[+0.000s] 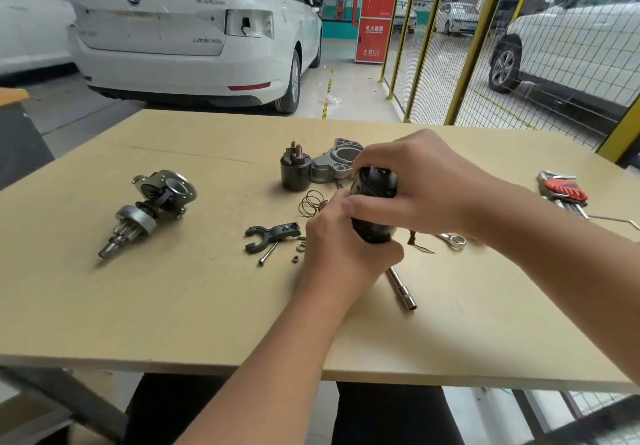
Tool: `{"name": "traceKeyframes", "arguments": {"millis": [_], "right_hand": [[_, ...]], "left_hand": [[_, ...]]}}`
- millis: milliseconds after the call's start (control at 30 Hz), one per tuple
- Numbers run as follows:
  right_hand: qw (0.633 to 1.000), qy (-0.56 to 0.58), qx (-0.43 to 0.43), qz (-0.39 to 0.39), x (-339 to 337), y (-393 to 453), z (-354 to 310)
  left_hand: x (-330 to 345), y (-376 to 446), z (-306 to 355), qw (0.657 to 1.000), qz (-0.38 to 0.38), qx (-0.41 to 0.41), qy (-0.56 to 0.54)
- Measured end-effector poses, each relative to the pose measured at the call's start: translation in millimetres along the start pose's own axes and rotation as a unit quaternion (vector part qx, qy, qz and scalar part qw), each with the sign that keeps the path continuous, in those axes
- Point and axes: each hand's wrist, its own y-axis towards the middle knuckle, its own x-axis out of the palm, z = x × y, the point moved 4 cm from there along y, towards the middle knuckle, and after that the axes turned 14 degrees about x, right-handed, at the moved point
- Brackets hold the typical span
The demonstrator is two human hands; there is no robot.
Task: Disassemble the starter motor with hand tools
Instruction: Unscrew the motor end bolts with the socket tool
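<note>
The black cylindrical motor body [375,186] is held above the middle of the wooden table [173,299]. My left hand [343,250] grips its lower end from below. My right hand [415,188] wraps over its top and right side, fingers curled round it. The black solenoid [294,169] and the grey aluminium nose housing [337,162] stand just behind my hands. The pinion drive with its round plate [152,207] lies at the left. A black shift fork [272,235] lies left of my left hand.
A coil spring [311,204], a small bolt [267,254] and nuts [298,252] lie near the fork. A socket extension bar [403,288] and a spanner [452,240] lie by my hands. A red hex key set [564,193] is at the right edge. White cars and a yellow mesh fence stand behind.
</note>
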Motion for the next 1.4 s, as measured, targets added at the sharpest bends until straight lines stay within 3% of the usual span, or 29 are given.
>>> {"name": "traceKeyframes", "arguments": {"millis": [133,400,533,667,700,833,1000,1167,1267,1400], "right_hand": [[0.999,-0.003,-0.031,-0.003,2,-3,1],[1.000,0.001,0.010,-0.009,-6,-6,-6],[0.974,0.185,0.048,0.121,-93,4,15],[0.969,0.201,0.145,-0.017,-63,6,33],[0.953,0.240,0.182,-0.024,-48,2,41],[0.835,0.475,0.277,0.030,4,-25,78],[0.838,0.440,0.311,0.081,55,-47,104],[0.895,0.362,0.259,0.041,64,-45,107],[0.913,0.308,0.266,-0.004,68,-43,108],[0.925,0.250,0.284,-0.045,66,-41,113]], "left_hand": [[0,2,0,1.000,-0.021,0.006,-0.006],[0,2,-3,0.999,-0.021,-0.013,-0.033],[-1,2,-4,0.998,-0.036,-0.006,-0.059],[-2,0,-3,0.997,-0.027,-0.028,-0.060],[-3,-1,-4,0.997,-0.025,-0.029,-0.065],[-4,-4,-2,0.998,-0.008,0.001,-0.068],[-10,-8,5,0.996,0.031,0.056,-0.064],[-41,-1,7,0.975,0.179,0.054,-0.118],[-81,27,-8,0.972,0.226,0.007,-0.066],[-126,73,-42,0.971,0.227,-0.067,0.044]]}}
